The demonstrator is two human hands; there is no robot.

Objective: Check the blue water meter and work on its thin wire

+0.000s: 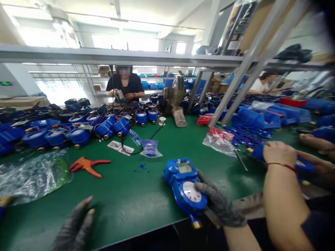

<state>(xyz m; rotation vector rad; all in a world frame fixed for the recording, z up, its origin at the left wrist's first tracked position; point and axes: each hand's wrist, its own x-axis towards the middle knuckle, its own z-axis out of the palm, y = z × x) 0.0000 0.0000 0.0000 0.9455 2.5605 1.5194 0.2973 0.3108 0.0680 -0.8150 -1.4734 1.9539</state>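
My right hand, in a grey fingerless-tip glove, grips a blue water meter by its right side, thumb over the white dial. The meter has a small grey display at its top and a brass threaded end at the bottom; it is tilted above the front edge of the green table. At the lower left, my left hand, gloved alike, is over the table with fingers apart and nothing in them. Beyond it lie orange wire strippers. Tiny blue parts are scattered near a small clear bag of blue pieces.
Rows of blue meters line the back left. A plastic bag lies at left, a bag with red pieces at right beside a metal post. A co-worker's arm works close on my right. Another person sits opposite.
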